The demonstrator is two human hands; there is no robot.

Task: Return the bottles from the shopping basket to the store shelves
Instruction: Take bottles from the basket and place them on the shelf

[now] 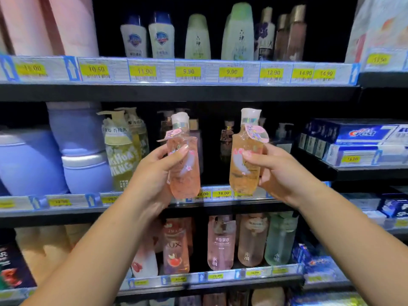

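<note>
I hold two clear bottles up in front of the middle shelf (223,196). My left hand (152,173) grips a pink bottle (185,180) with a white cap and a pink paper tag at its neck. My right hand (276,171) grips an orange bottle (242,168) of the same shape, also white-capped and tagged. Both bottles stand upright, just ahead of the shelf's front edge with its yellow price labels. The shopping basket is out of view.
The top shelf (176,72) carries white and green bottles. Yellow-green pump bottles (120,151) and purple tubs (31,160) fill the middle shelf's left. Dark bottles stand deep behind my hands. Toothpaste boxes (357,140) are stacked at right. Pink and green bottles (251,239) line the lower shelf.
</note>
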